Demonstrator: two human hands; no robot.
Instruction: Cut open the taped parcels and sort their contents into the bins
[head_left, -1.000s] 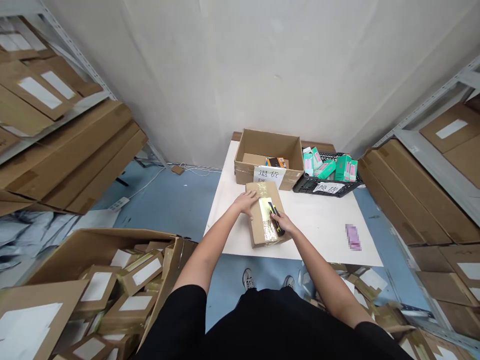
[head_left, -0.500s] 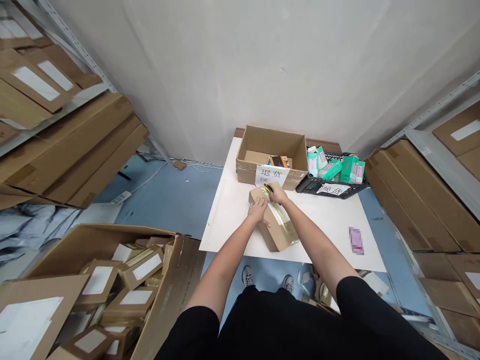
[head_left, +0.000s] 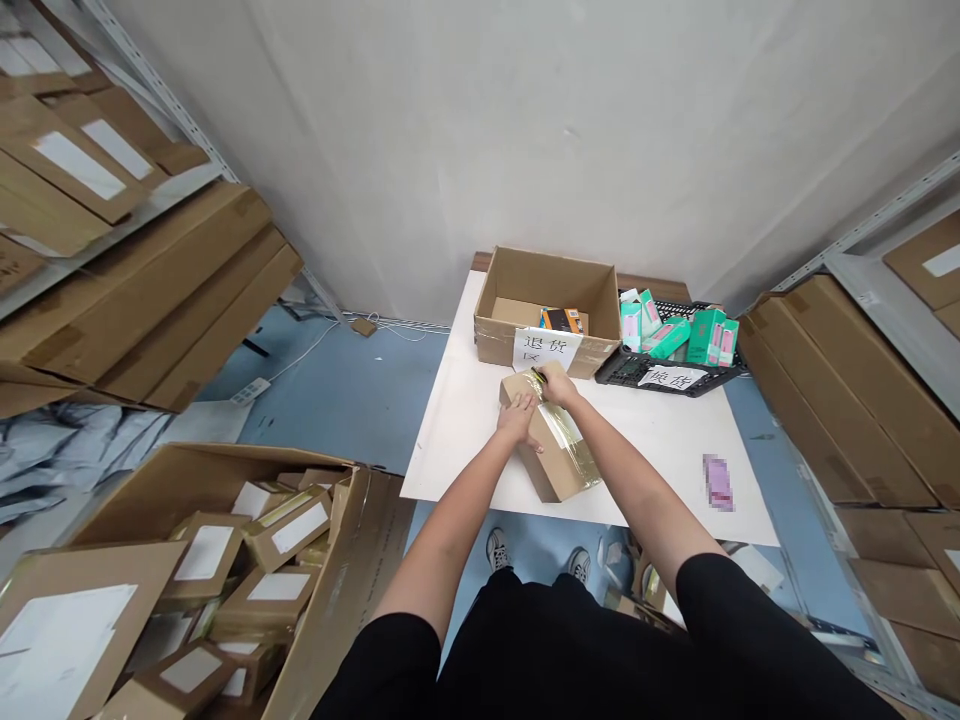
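Note:
A small brown taped parcel (head_left: 559, 455) lies on the white table (head_left: 660, 440), turned at an angle. My left hand (head_left: 519, 417) presses down on its left side, fingers flat on the cardboard. My right hand (head_left: 558, 386) is closed round a black and yellow utility knife (head_left: 538, 377), with the knife at the parcel's far end. Clear tape runs along the parcel's top.
Behind the parcel stands an open cardboard box (head_left: 546, 310) with a paper label, and a black crate (head_left: 660, 368) of teal boxes to its right. A pink item (head_left: 718, 481) lies on the table's right. A large carton (head_left: 225, 570) of parcels sits at lower left. Shelves of cartons flank both sides.
The parcel has been turned to an angle. My right hand with the knife moved from the parcel's near end up to its far end; my left hand shifted onto its left side.

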